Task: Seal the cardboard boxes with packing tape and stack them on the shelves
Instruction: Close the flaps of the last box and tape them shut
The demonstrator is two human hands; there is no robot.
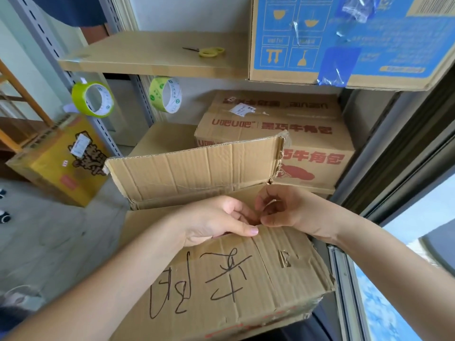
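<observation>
A worn brown cardboard box (229,286) with black handwriting on its near flap sits in front of me, its far flap (197,168) standing up. My left hand (216,220) grips the edge of the near flap, thumb on top. My right hand (283,210) is curled beside it, fingertips pinching something small at that same edge; what it pinches is hidden. Two green tape rolls (93,99) (166,94) hang from the shelf frame at the upper left.
Yellow scissors (209,52) lie on the cardboard-covered shelf board (152,55). A blue printed box (344,40) stands on that shelf at the right. A red-lettered box (283,134) rests on the lower shelf. A yellow box (64,161) stands on the floor at left.
</observation>
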